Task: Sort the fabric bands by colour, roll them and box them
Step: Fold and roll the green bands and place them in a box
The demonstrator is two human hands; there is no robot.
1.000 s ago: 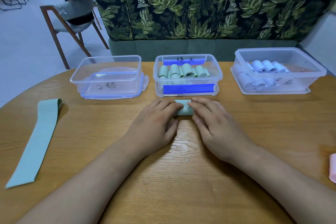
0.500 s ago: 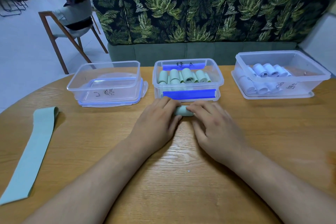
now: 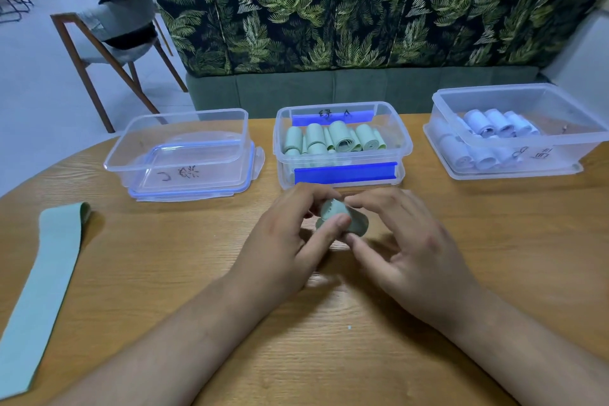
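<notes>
Item 1: rolled green band (image 3: 342, 219), just in front of the middle box (image 3: 403, 155). I see my left hand (image 3: 286, 241) and right hand (image 3: 405, 247) both holding it, fingers (image 3: 336, 224) curled round its ends. I cannot tell whether it touches the surface (image 3: 329, 356).
Item 2: flat green band (image 3: 43, 290), far left.
Item 3: middle box, green rolls inside.
Item 4: right box (image 3: 527, 165), pale rolls inside.

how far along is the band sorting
Done: green rolls sit in the middle box, pale rolls in the right box. In hand: the left hand and right hand hold a green roll, not yet boxed. To do: one flat green band to roll; the left box holds none.
</notes>
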